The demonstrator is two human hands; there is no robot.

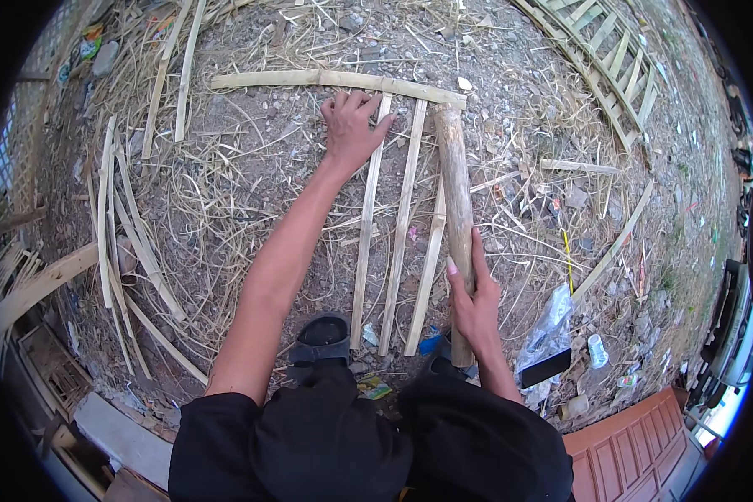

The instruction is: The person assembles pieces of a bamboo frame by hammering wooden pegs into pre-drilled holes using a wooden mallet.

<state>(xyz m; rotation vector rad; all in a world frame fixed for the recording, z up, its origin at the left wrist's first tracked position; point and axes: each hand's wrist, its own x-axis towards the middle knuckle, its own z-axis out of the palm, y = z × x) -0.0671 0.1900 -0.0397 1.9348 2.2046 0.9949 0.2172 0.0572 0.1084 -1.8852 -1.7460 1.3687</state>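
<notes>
While the fingers of the right hand wrap tight round the lower end of a thick wooden stick, pale brown, round and rough-barked, its far end rests against a long bamboo crosspiece on the ground. The left hand, fingers spread flat, presses down on the top of one of three thin, pale split bamboo slats lying side by side on dirt strewn with dry straw.
</notes>
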